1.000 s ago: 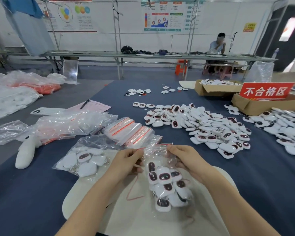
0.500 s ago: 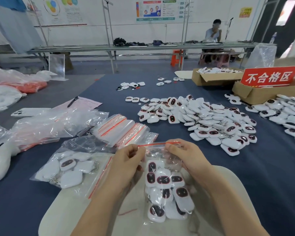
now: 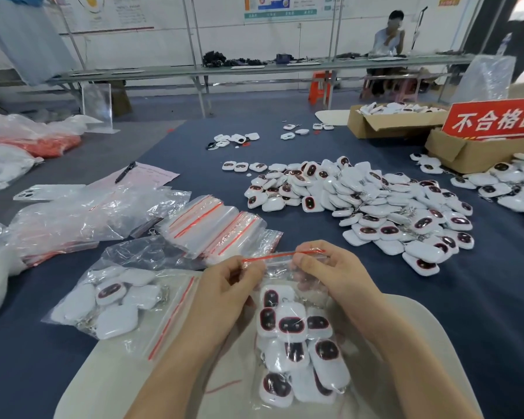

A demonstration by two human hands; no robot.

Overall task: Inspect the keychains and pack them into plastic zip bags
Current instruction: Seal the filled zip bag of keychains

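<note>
Red-sealed clear plastic: the zip bag [image 3: 280, 271] sits over the white board [image 3: 412, 328] at the near edge. Our left grip [image 3: 224, 293] and right grip [image 3: 330, 273] each pinch one end of its seal strip with curled fingers, which hide the bag's top corners. Keychains [image 3: 291, 325] fill its lower half. Just to the left lies a second filled bag [image 3: 109, 303], with a stack of empty bags [image 3: 215, 225] behind it. A loose keychain pile [image 3: 375, 207] spreads over the blue tabletop [image 3: 508, 297] to the right. A cardboard box [image 3: 463, 151] with a red sign [image 3: 493, 119] stands beyond it.
</note>
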